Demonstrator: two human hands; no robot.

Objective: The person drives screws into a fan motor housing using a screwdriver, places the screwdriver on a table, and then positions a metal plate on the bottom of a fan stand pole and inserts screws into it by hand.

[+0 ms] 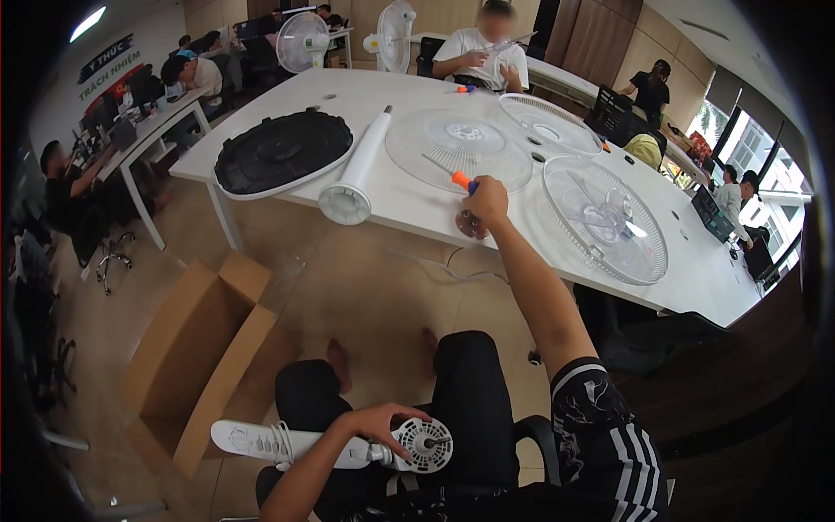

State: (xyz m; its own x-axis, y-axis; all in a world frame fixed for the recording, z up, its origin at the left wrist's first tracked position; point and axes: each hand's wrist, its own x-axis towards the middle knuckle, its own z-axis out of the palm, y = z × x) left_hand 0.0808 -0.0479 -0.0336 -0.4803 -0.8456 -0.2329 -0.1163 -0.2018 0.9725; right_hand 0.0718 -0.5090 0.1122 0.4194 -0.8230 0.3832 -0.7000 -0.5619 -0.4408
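Your left hand (376,424) grips the fan motor unit (409,445) on your lap, while your right hand (487,198) closes on the orange-handled screwdriver (461,180) at the counter (409,202) edge. You're mid tool pickup; next, likely bring its tip squarely to the motor.

Open office: long white desks (409,196), seated co-workers (196,74).

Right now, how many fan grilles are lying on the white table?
3 on the white table: one grille just beyond the right hand, one grille farther back near the seated person, and one grille at the right edge. None seems hidden.
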